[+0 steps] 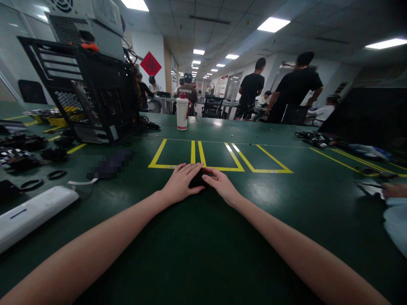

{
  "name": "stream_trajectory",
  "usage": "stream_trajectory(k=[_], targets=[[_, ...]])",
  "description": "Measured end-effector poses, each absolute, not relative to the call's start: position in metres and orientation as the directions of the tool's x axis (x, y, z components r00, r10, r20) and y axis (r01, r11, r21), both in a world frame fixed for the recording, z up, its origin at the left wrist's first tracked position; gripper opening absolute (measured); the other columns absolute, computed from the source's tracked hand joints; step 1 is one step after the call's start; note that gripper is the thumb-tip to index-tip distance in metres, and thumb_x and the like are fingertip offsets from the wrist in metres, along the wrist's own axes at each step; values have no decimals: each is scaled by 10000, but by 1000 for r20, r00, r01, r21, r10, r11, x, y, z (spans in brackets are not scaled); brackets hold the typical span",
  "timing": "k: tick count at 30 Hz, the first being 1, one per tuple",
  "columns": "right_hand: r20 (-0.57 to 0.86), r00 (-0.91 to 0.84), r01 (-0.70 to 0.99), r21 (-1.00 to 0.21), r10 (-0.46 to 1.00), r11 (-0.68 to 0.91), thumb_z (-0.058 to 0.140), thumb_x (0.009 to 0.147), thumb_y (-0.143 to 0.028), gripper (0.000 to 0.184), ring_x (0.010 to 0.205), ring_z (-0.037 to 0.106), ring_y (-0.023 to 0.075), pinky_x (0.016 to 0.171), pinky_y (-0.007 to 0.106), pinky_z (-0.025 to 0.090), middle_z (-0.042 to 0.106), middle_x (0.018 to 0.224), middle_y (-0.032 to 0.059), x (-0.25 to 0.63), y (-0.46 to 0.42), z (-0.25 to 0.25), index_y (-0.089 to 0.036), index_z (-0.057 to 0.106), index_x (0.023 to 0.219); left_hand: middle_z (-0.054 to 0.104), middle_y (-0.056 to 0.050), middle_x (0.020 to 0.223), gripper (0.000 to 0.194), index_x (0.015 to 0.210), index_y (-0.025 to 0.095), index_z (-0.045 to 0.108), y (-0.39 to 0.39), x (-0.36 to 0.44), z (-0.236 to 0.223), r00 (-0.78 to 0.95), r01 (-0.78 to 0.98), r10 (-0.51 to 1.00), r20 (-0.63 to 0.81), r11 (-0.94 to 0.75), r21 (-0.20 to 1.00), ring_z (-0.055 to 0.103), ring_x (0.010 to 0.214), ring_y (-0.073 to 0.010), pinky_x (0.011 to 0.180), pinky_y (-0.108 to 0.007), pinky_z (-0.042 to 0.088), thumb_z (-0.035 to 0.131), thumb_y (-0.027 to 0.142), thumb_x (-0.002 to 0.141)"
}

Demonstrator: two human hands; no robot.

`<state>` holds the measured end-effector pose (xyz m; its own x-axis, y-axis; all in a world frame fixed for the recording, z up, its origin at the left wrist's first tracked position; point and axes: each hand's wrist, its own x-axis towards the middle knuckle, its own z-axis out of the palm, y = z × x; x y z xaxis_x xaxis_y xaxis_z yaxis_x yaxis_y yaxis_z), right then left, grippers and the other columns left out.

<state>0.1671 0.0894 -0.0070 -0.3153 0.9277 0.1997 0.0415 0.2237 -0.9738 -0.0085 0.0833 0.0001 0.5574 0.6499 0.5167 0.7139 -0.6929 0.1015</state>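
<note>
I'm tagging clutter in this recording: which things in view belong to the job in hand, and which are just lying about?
Apparently in use:
small black object, between the left hand and right hand
perhaps the yellow tape outlines, just beyond

Apparently just lying about:
computer case, left
white cup, farther back
long white device, left
black parts, left

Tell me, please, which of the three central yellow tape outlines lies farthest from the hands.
The right outline, since the left hand and right hand sit nearer the other two.
</note>
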Motion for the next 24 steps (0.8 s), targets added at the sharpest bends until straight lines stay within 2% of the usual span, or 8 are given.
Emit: stream_trajectory(k=[6,12,18,24], targets=[[252,-396,-92,-968,883,235,637,661,-196,334,1012,533,160,932,366,388,528,1076,19,168,85,-6,-230,496,963,406,-83,1310,682,1329,213,198,83,-9,1,563,711,651,510,-696,104,366,1201,-224,1015,-420,221,531,415,768],[265,-320,-48,-963,910,264,619,687,-265,213,915,564,147,877,355,423,556,960,5,166,85,-4,-212,514,865,395,-79,1318,693,1330,216,197,83,-9,1,560,717,659,503,-689,105,361,1205,-222,1016,-421,222,535,428,763],[225,-320,16,-970,920,243,593,712,-254,347,998,534,165,914,370,399,542,1083,41,166,88,-8,-226,499,1045,394,-75,1319,686,1327,218,203,84,-8,0,558,714,656,509,-692,109,358,1208,-219,1016,-415,223,534,425,763],[267,-367,-84,-963,891,255,636,667,-210,326,977,552,152,893,340,425,520,1073,16,166,83,-8,-232,491,959,396,-73,1318,671,1323,220,215,84,-9,0,560,710,650,514,-696,107,363,1203,-219,1012,-414,228,535,407,764]])
